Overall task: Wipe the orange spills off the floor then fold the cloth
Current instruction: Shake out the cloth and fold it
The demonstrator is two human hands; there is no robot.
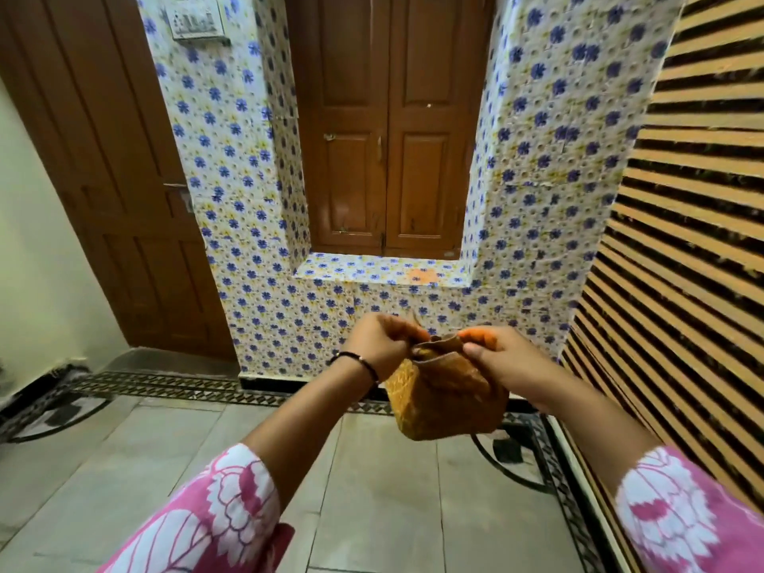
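Pink floral sleeves [231, 502] frame the lower edge; at centre frame, an orange-brown cloth [444, 397] is pinched along its top edge by left hand [382, 341] and right hand [502, 355], hanging above the tiled floor [136, 469].

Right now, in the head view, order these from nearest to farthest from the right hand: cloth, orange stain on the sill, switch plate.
1. Cloth: pinched in the right hand.
2. Orange stain: on the sill, above the hands.
3. Switch plate: high on the wall, upper left.

The cloth [444, 397] is soft woven fabric, matt. The shutters [388, 130] are glossy varnished wood. The floor [136, 461] is smooth grey tile. The sleeves [231, 506] are printed fabric.
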